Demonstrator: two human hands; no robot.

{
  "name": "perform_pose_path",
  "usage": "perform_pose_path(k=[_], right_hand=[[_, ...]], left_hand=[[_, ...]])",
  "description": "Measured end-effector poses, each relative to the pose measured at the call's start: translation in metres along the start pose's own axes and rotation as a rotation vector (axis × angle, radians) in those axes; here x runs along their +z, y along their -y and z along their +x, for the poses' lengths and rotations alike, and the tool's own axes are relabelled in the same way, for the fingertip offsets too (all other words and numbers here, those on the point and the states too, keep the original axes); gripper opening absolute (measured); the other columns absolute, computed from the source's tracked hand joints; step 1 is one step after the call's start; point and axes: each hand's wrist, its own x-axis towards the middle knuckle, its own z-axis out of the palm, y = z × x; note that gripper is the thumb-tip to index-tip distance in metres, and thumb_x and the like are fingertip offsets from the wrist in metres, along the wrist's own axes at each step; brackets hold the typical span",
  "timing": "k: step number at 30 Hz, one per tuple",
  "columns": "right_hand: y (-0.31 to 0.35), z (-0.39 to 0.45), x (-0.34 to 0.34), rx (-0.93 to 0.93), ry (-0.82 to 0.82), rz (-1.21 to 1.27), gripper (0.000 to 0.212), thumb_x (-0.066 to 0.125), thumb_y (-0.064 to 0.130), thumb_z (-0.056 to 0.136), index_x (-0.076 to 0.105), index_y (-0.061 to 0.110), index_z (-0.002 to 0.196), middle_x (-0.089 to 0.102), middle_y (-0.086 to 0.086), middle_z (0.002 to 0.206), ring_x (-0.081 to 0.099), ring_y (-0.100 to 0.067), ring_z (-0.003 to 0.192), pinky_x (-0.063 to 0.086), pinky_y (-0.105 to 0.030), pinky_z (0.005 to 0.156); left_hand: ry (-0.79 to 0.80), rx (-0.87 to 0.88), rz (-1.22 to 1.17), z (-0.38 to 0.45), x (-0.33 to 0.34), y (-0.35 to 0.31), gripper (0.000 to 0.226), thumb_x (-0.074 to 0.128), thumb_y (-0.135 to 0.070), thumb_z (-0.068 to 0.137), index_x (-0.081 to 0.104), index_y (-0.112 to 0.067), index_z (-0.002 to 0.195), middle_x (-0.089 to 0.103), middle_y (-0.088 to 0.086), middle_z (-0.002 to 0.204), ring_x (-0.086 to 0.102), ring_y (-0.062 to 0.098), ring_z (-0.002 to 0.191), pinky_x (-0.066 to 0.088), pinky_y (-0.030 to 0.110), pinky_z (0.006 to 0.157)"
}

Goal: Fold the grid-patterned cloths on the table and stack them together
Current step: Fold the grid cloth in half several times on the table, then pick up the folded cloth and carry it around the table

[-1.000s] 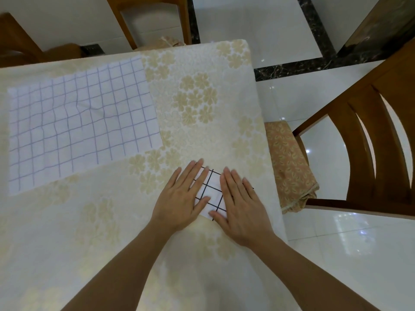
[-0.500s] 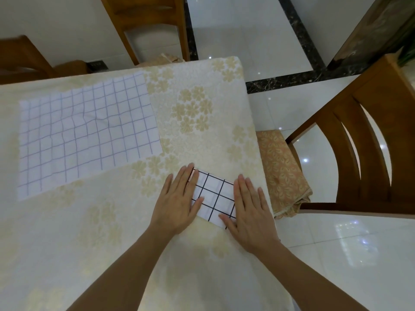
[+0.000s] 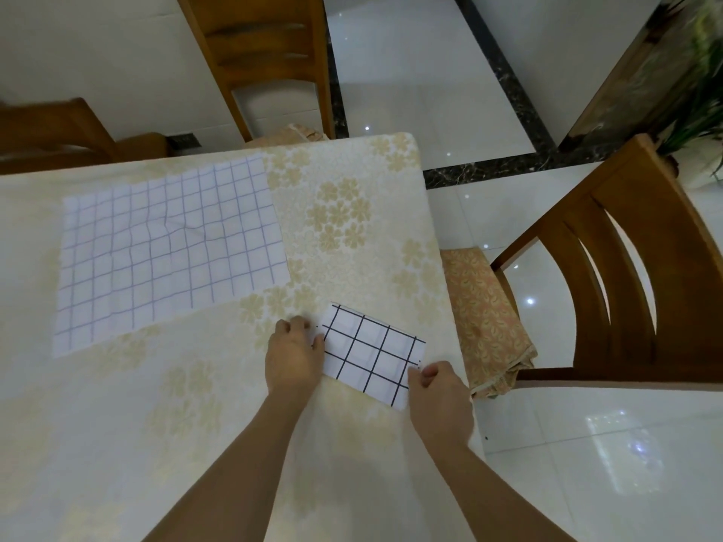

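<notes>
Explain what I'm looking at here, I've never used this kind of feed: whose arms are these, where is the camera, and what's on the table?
There is no machine: the camera sits on a person's head, looking down at their own bare hands. The left hand and right hand each pinch an end of a small folded cloth with black grid lines. A larger cloth with pale purple lines lies spread flat, further left. Both rest on a flowered tablecloth. Wooden chairs stand around.

Table [image 3: 352, 213] in floral cloth — spread purple-grid cloth [image 3: 168, 248], folded black-grid cloth [image 3: 371, 356] near right edge
</notes>
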Motion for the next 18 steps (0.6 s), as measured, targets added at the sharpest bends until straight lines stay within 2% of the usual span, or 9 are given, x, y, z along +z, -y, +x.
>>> perform_pose_path(k=[4,8,14,18], right_hand=[[0.014,-0.001,0.010,0.141,0.017,0.051,0.022,0.061,0.042,0.094,0.055,0.021,0.094,0.062,0.001,0.087,0.061,-0.023,0.078,0.047,-0.032,0.064],[0.020,0.000,0.016,0.234,0.014,0.143,0.023,0.062,0.039,0.095,0.055,0.017,0.096,0.062,-0.003,0.099,0.053,-0.022,0.078,0.041,-0.031,0.068],[0.022,0.003,0.018,0.246,0.002,0.151,0.022,0.062,0.032,0.096,0.061,0.010,0.100,0.061,-0.008,0.103,0.051,-0.022,0.078,0.042,-0.032,0.069],[0.021,0.005,0.013,0.191,-0.007,0.097,0.019,0.062,0.028,0.095,0.062,0.009,0.096,0.048,-0.004,0.100,0.054,-0.025,0.081,0.038,-0.031,0.068]], left_hand=[[0.005,-0.031,-0.054,0.005,0.002,-0.008,0.028,0.059,-0.028,0.095,0.059,-0.008,0.115,0.056,0.011,0.114,0.057,0.030,0.098,0.045,0.036,0.077],[0.006,-0.070,-0.064,0.005,0.003,-0.015,0.024,0.060,-0.027,0.096,0.057,-0.008,0.109,0.056,0.010,0.107,0.053,0.024,0.089,0.039,0.031,0.073],[0.058,-0.149,-0.063,0.004,0.007,-0.015,0.023,0.059,-0.027,0.097,0.056,-0.007,0.108,0.064,0.011,0.104,0.060,0.028,0.095,0.046,0.034,0.075],[0.121,-0.171,-0.062,0.005,0.007,-0.015,0.024,0.058,-0.025,0.097,0.058,-0.005,0.110,0.065,0.011,0.105,0.061,0.029,0.098,0.045,0.033,0.075]])
